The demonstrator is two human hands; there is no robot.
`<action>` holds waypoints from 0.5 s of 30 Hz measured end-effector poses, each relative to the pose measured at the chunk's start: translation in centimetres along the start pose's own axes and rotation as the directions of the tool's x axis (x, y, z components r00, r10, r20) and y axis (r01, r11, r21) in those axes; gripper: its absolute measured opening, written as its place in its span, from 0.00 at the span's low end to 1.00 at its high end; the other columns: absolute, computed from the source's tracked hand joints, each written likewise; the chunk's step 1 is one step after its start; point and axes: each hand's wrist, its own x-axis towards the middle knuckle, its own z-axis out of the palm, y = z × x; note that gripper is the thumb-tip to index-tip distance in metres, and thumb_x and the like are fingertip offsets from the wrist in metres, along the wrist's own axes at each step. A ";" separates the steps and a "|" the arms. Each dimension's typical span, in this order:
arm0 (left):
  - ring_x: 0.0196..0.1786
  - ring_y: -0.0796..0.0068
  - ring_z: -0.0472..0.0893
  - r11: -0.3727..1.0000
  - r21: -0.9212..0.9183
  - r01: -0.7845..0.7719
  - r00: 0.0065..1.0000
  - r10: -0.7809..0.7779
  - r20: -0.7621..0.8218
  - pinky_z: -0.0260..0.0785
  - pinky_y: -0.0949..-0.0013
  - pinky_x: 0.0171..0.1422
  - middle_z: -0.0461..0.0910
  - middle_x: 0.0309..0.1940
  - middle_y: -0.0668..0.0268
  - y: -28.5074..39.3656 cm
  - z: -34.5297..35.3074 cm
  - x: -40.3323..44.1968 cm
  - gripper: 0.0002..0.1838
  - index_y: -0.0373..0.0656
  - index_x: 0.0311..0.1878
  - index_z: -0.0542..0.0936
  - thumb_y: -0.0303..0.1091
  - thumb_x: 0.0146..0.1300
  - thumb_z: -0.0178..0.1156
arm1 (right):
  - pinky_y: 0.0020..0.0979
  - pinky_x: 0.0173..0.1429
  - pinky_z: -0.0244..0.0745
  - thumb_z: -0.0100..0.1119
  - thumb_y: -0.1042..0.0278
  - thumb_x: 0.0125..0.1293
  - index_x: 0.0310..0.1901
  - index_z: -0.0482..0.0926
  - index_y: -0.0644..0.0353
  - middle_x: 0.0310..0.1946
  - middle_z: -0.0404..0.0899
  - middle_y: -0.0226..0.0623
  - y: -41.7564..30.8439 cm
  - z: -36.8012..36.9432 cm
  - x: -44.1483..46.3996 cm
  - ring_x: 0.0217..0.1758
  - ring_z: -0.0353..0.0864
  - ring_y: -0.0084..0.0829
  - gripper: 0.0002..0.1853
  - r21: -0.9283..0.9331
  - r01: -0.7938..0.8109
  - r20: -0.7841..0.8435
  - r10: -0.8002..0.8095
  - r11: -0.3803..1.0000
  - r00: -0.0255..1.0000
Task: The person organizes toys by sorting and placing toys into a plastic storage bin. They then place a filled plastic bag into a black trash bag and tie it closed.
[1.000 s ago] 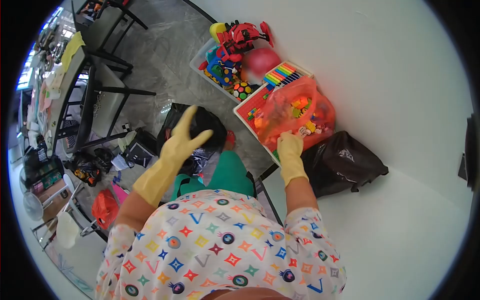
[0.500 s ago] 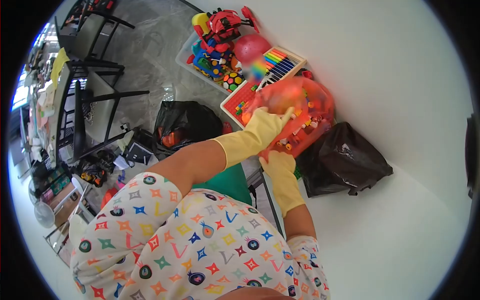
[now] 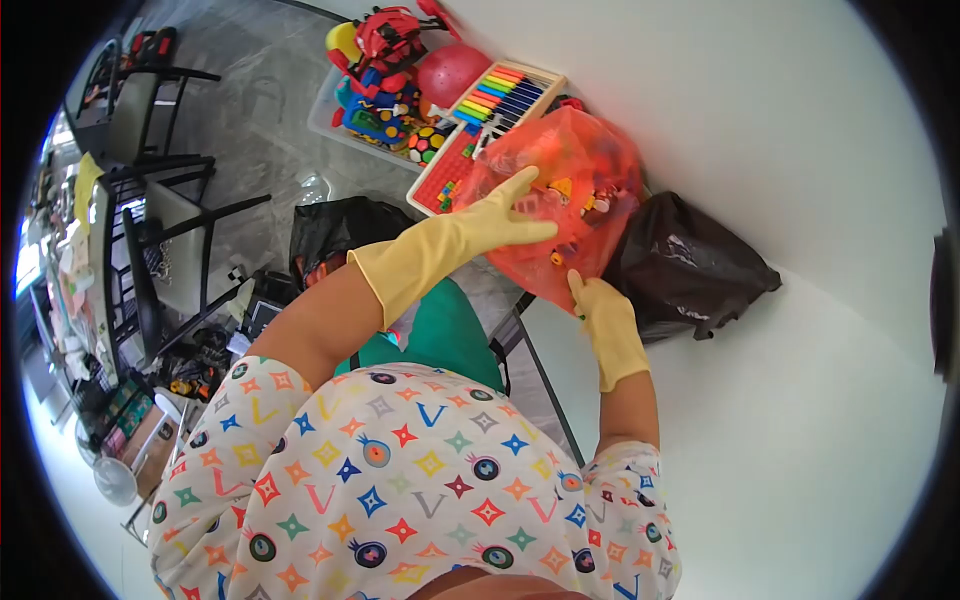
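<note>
A red translucent plastic bag (image 3: 545, 150) bulges with small coloured toy pieces that show through its side. My left hand (image 3: 495, 217), in a pale yellow rubber glove, lies against the near side of the bag with thumb and fingers spread. My right hand (image 3: 603, 308), gloved the same way, pinches the bag's lower edge. Behind the bag, a red studded building board (image 3: 445, 180) with a few small bricks on it is partly covered. A toy keyboard with rainbow keys (image 3: 510, 95) rests beyond it.
A clear plastic bin (image 3: 325, 118) full of toys, with a pink ball (image 3: 452, 75), stands at the back. Black bags flank me, one at right (image 3: 690, 265) by the white wall, another at left (image 3: 340, 230). Chairs (image 3: 185, 230) and a cluttered table line the left.
My left hand has shifted left, its fingers spreading from a pointing shape. The bag is pulled fuller and flatter toward me. The whole view has shifted slightly.
</note>
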 end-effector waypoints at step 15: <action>0.60 0.57 0.86 0.271 0.928 0.256 0.929 -0.335 -0.158 0.79 0.49 0.59 0.71 0.76 0.60 0.9 0.8 4.6 0.52 0.57 0.85 0.50 0.49 0.63 0.71 | 0.45 0.47 0.83 0.62 0.68 0.64 0.30 0.89 0.56 0.37 0.89 0.43 -1.1 -0.1 5.8 0.38 0.88 0.47 0.08 -0.205 0.246 -0.776 -0.310 0.947 0.549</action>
